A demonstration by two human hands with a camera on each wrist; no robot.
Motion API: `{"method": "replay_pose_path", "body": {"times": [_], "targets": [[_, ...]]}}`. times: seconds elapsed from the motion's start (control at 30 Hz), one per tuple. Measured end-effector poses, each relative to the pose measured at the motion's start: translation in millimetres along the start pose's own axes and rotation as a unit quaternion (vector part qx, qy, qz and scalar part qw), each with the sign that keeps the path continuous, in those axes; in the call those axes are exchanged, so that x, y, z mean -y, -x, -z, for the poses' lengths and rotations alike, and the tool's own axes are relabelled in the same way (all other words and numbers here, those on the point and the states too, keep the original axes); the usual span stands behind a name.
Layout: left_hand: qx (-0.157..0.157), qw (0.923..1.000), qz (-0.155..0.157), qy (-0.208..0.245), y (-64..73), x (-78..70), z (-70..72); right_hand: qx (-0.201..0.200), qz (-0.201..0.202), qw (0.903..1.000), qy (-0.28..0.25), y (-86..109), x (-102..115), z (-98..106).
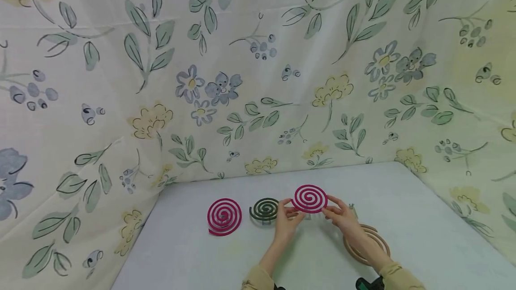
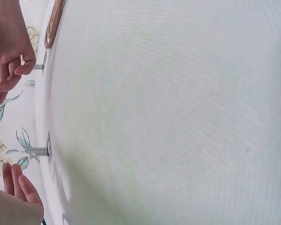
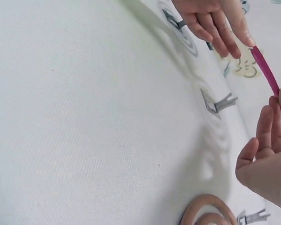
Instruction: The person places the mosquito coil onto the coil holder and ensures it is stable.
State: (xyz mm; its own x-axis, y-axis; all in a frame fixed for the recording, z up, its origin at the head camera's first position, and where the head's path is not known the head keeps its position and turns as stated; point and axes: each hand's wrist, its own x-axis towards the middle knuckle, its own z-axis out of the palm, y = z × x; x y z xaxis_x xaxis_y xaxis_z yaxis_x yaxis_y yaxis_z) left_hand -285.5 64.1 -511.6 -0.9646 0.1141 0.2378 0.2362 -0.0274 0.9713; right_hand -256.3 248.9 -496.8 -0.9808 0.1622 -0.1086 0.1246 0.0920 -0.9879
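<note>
Both hands hold a pink mosquito coil by opposite edges, raised above the table. My left hand pinches its left rim, thumb and finger at the edge. On the right rim, my right hand grips with thumb and fingers. Beneath the coil a small metal stand with a forked top rises from a flat base. In the right wrist view the coil appears edge-on as a thin pink strip. A brown coil lies by my right forearm, partly covered by it.
A green coil sits on a stand just left of my left hand. Further left is another pink coil, also on a stand. One more metal stand is behind my right hand. Floral cloth hangs around the white table.
</note>
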Motion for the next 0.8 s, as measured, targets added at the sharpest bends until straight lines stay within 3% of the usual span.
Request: {"method": "replay_pose_path", "body": {"times": [0.23,0.43,0.67,0.8], "targets": [[-0.005,0.9993,0.006,-0.037,4.8,6.6,-4.8,0.005,0.015,0.9999,0.007,-1.9,-13,-4],[-0.003,0.9978,0.030,-0.059,5.1,13.9,-7.7,0.013,0.031,0.9993,-0.016,-2.5,-20,-6],[0.034,0.9980,0.040,-0.037,6.6,14.5,-9.1,0.009,0.050,0.9987,-0.009,-4.6,-27,-7],[0.033,0.9978,0.047,-0.032,6.4,15.4,-10.8,0.003,0.070,0.9976,-0.005,-6.6,-30,-9]]}}
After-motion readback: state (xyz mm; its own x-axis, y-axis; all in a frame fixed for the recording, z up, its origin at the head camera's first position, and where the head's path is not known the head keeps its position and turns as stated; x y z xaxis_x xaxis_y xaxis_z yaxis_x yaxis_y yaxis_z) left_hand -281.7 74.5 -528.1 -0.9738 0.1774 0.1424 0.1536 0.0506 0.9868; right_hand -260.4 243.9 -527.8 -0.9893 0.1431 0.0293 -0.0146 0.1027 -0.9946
